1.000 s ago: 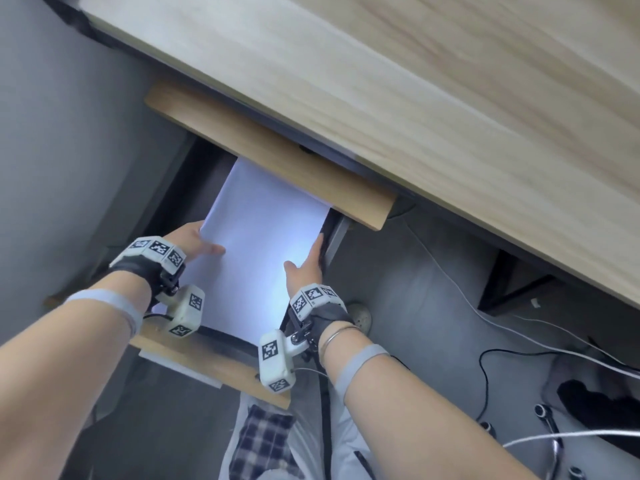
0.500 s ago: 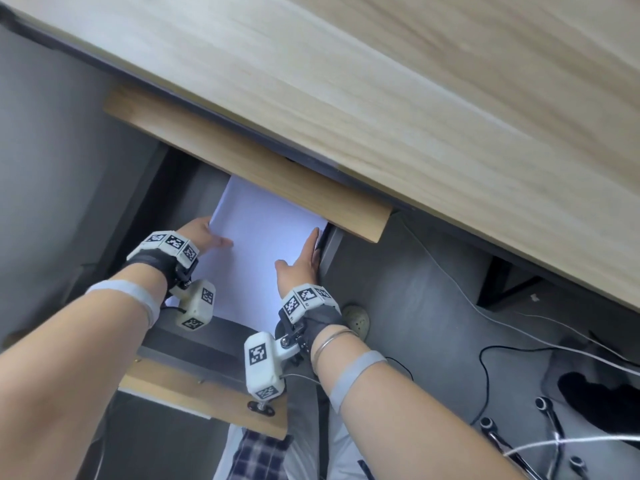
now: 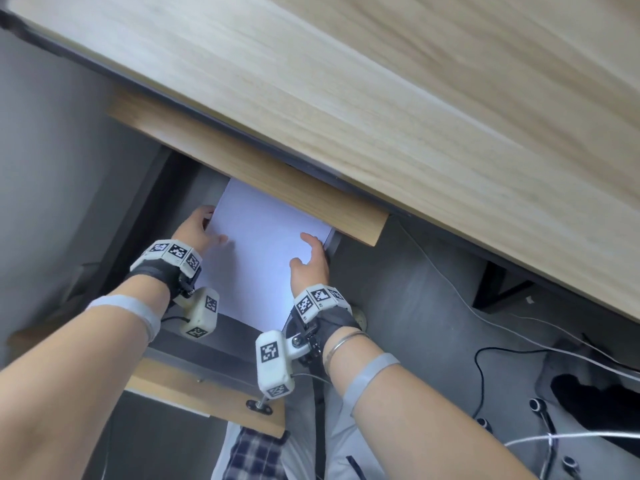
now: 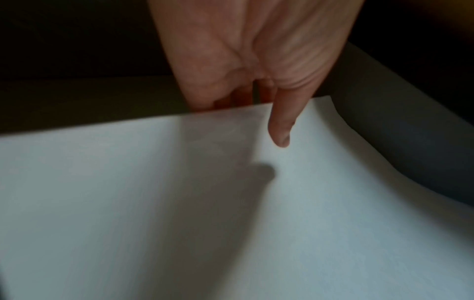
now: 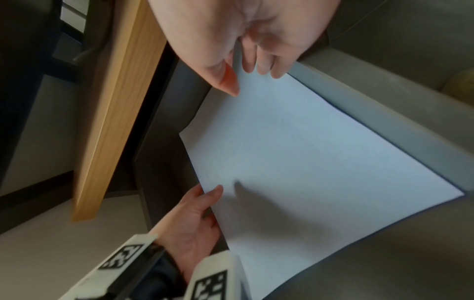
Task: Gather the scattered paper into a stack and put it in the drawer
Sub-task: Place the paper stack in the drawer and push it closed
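Note:
A white paper stack [image 3: 263, 258] lies in the open dark grey drawer [image 3: 221, 337], its far end under the wooden panel [image 3: 263, 181] below the desk. My left hand [image 3: 211, 226] grips the stack's left edge; in the left wrist view the thumb [image 4: 279, 125] lies on top of the paper [image 4: 231, 203] and the fingers are beneath it. My right hand [image 3: 304, 251] pinches the right edge beside the drawer's side wall [image 5: 384, 125], thumb [image 5: 228, 81] on one face of the paper [image 5: 307, 162]. The near corner of the sheets curves upward.
The drawer's wooden front [image 3: 207, 393] with a metal knob [image 3: 259, 407] sits close to my lap. The light wood desk top [image 3: 381, 98] overhangs the drawer. Cables [image 3: 485, 358] and chair casters [image 3: 536, 407] lie on the grey floor to the right.
Both hands have slid the paper stack farther back into the drawer, under the wooden panel. More of the drawer's bare bottom now shows near its front.

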The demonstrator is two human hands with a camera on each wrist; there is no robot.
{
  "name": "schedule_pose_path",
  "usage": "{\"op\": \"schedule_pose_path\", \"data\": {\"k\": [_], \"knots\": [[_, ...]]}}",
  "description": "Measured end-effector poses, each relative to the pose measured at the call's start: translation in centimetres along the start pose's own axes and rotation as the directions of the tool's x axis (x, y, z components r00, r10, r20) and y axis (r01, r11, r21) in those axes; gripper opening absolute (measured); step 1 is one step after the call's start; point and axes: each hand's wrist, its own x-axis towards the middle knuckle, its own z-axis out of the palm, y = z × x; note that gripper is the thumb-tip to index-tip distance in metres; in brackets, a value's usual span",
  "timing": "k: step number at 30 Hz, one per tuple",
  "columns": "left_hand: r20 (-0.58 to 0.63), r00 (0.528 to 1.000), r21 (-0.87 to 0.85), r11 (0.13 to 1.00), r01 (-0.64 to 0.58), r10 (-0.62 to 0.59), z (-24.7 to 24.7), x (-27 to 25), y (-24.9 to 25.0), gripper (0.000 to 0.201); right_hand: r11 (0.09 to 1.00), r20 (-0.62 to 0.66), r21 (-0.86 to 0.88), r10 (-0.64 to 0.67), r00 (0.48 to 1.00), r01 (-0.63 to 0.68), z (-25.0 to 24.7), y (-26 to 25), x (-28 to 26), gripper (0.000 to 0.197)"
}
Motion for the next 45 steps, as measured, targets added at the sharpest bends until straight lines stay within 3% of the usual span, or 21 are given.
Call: {"op": "schedule_pose_path", "data": {"k": [3,7,16,20,24,28,32,36,38,42,45], "knots": [[-0.065,0.998,0.043,0.999,0.003,0.0,-0.5,-0.3,-0.6,0.058,1.0,0.011,-0.004,0.001,1.0,-0.001,-0.5,-0.1,0.0,0.049],[-0.052,0.998,0.075,0.997,0.034,-0.03,0.3,-0.9,-0.4,0.058,1.0,0.041,-0.014,0.002,0.999,-0.001,-0.9,0.2,0.5,0.049],[-0.09,0.992,-0.102,0.992,0.08,-0.089,-0.2,-3.5,-0.3,0.052,0.996,0.072,-0.08,-0.033,0.997,0.039,-1.6,0.0,0.5,0.039],[-0.074,0.988,-0.193,0.974,0.116,-0.132,-1.2,-7.1,-1.7,0.044,0.985,0.126,-0.162,-0.044,0.991,0.064,-2.0,-0.6,-0.4,0.031],[-0.148,0.975,-0.268,0.956,0.121,-0.165,-2.2,-11.5,-4.0,0.034,0.975,0.172,-0.22,0.016,0.985,0.022,-2.0,-1.5,-1.9,0.029],[-0.201,0.934,-0.364,0.908,0.208,-0.294,-3.0,-15.2,-7.3,0.027,0.965,0.241,-0.259,0.016,0.97,0.048,-1.7,-2.2,-3.9,0.033],[-0.216,0.844,-0.513,0.793,0.329,-0.491,-3.0,-18.0,-11.4,0.021,0.94,0.267,-0.329,0.002,0.964,0.089,-0.7,-2.3,-5.5,0.031],[-0.217,0.766,-0.522,0.735,0.432,-0.605,-1.1,-19.8,-14.5,0.02,0.929,0.289,-0.356,0.005,0.957,0.103,0.4,-1.8,-6.1,0.029],[-0.172,0.76,-0.476,0.729,0.492,-0.626,0.0,-21.0,-14.5,0.019,0.923,0.296,-0.372,0.018,0.955,0.098,0.7,-1.4,-6.1,0.029],[-0.072,0.8,-0.324,0.772,0.547,-0.596,1.8,-21.1,-14.2,0.047,0.914,0.298,-0.396,0.04,0.954,0.086,0.6,-0.4,-5.6,0.03],[-0.065,0.781,-0.301,0.758,0.579,-0.622,2.2,-20.3,-13.6,0.046,0.917,0.275,-0.393,0.042,0.961,0.072,0.0,0.3,-5.1,0.028]]}}
